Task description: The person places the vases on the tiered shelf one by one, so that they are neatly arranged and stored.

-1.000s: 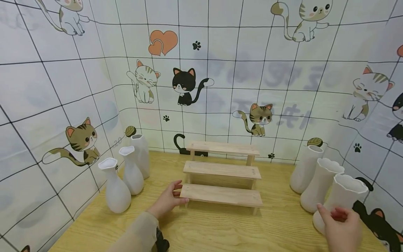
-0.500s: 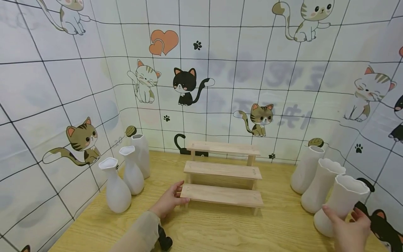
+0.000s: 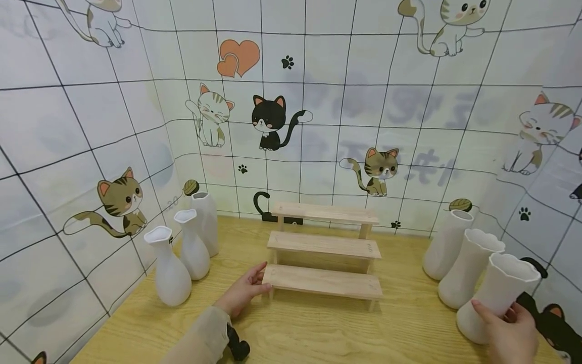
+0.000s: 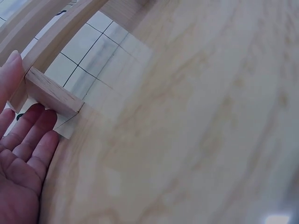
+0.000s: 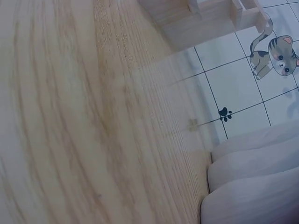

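A three-step wooden display shelf (image 3: 323, 280) stands mid-table, its boards rising toward the back. My left hand (image 3: 243, 293) holds the left end of its lowest step. In the left wrist view the thumb lies against the board's edge, and the left hand's fingers (image 4: 35, 135) are beside the short leg (image 4: 53, 93). At the right, my right hand (image 3: 514, 331) grips the nearest white vase (image 3: 506, 283), which has a wavy rim, low on its body. Its thumb is on the vase's left side, the fingers round the right. In the right wrist view this hand is out of sight.
Behind the gripped vase stand two more white vases, a wavy-rimmed one (image 3: 470, 263) and a narrower one (image 3: 447, 245). Three white vases line the left side: front (image 3: 170, 273), middle (image 3: 194, 253), back (image 3: 206, 222). Cat-printed sheeting (image 3: 318, 101) walls in the wood-grain table (image 3: 318, 338).
My right hand has moved right and closed its thumb and fingers around the nearest vase. The left hand keeps its place at the shelf; the head view has shifted slightly.
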Motion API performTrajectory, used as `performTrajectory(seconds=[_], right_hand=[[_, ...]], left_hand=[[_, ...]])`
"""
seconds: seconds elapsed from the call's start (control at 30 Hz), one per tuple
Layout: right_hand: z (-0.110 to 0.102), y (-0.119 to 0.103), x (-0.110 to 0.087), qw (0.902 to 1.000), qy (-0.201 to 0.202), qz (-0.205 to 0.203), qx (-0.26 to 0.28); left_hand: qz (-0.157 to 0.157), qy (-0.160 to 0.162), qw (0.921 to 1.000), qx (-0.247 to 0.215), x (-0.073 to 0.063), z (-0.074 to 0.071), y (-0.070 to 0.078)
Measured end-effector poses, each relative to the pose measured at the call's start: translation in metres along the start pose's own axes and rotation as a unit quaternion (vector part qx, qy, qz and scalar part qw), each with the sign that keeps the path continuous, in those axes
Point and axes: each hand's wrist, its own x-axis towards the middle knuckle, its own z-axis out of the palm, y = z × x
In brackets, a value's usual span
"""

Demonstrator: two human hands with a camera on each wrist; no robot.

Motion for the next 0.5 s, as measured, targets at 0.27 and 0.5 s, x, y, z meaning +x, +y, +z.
performTrajectory(seconds=[0.27, 0.5], right_hand=[[-0.0017, -0.0034, -0.0003, 0.9998, 0.009, 0.001, -0.016], [-0.0053, -0.0057, -0.0035, 0.9992, 0.0, -0.008, -0.039]], left_hand=[[-0.003, 0.001, 1.0, -0.005, 0.0018, 0.0, 0.0025], [-0.008, 0.003, 1.0, -0.005, 0.002, 0.001, 0.0044]])
